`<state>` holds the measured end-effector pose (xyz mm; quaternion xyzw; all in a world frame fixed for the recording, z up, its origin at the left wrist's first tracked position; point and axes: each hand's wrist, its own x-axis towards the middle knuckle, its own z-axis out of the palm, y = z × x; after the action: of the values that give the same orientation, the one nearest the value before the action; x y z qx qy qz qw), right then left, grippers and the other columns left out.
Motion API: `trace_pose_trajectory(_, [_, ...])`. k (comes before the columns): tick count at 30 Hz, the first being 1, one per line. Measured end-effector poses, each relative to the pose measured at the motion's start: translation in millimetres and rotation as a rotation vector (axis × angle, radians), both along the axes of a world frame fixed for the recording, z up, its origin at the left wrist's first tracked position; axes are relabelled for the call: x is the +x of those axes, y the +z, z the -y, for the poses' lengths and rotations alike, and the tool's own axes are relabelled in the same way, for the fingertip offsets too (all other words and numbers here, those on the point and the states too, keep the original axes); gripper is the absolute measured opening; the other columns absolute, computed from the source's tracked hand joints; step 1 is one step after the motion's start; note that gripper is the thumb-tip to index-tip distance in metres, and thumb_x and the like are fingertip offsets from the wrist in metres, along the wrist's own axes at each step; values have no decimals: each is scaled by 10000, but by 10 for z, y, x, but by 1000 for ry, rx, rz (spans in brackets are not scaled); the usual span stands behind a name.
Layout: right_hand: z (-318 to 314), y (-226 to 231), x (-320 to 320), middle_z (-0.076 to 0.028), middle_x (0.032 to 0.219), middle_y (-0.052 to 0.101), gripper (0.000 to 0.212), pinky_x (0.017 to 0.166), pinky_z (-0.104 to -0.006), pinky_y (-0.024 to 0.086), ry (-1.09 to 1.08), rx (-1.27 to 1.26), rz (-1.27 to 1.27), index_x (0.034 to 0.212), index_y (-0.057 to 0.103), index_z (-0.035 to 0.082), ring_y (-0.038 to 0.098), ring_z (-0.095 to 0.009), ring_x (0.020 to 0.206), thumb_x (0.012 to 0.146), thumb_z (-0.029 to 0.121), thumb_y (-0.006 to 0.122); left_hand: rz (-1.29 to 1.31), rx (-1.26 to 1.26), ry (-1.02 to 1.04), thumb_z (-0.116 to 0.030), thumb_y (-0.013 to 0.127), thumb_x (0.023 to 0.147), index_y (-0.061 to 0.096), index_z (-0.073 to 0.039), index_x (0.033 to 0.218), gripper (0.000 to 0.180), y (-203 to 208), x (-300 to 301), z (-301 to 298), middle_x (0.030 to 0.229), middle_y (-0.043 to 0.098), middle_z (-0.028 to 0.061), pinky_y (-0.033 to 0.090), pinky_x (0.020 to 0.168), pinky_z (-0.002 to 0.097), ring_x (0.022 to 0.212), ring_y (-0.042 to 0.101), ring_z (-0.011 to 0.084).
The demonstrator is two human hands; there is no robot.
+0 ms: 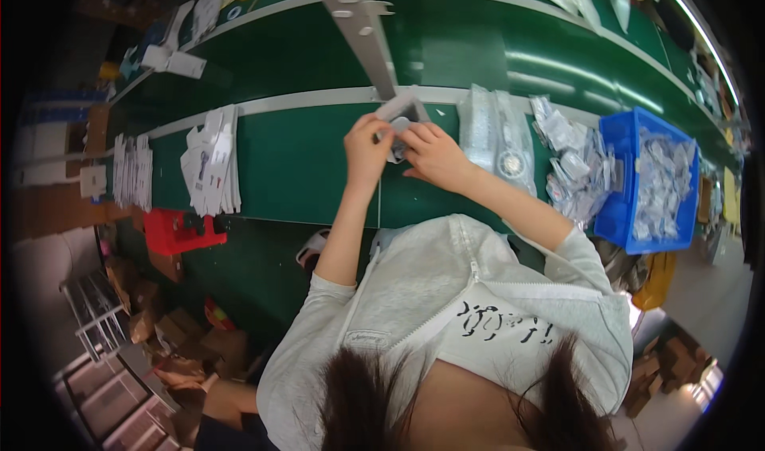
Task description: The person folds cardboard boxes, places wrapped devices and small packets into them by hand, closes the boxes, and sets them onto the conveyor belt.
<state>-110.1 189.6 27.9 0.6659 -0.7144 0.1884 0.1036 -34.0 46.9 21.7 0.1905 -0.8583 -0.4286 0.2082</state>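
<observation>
Over the green workbench, both of my hands meet at a small open carton with pale walls and a grey inside. A light grey rounded piece shows at the carton's mouth, between my fingertips. My left hand is closed in a pinch at the carton's left side; what sits in the pinch is too small to make out. From the right, my right hand has its fingers curled against the carton, thumb below. The carton's lower part is mostly hidden by my hands.
Flat white printed cartons are stacked at left, beside another stack. Clear plastic bags lie right of my hands, then a pile of small bagged parts and a blue bin of more. A metal post rises behind the carton.
</observation>
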Motion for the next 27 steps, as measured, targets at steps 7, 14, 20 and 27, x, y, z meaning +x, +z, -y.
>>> trace_pose_trajectory(7, [38,-69,-45,-40,871,492,113,745,-293,345,-53,-15,-105,775,566,108,427,-188,799,682,147,516,145,-380,-98,-72,544,683,655,-96,841,195,130,-54,-184,1073,479,119,442,711,314,898,495,290])
trace_pose_trajectory(14, [108,-18,35,-15,821,538,120,749,-295,340,-100,60,-94,783,570,114,439,-183,804,690,166,513,194,-333,-151,-92,565,693,646,-83,872,196,127,16,-73,1110,453,147,435,746,321,928,484,304])
trace_pose_trajectory(20, [50,-55,44,32,727,561,65,732,-298,341,-170,80,-53,695,571,133,466,-165,777,641,153,540,-93,-63,-356,-108,616,701,442,-67,1168,501,-106,76,31,1268,316,186,342,922,374,1140,372,357])
trace_pose_trajectory(27, [86,-119,8,6,704,537,50,751,-301,341,-177,2,-56,674,512,140,460,-174,781,662,180,541,-335,263,-382,-81,681,650,150,-18,1302,843,-483,192,119,1316,259,212,349,938,407,1160,376,353])
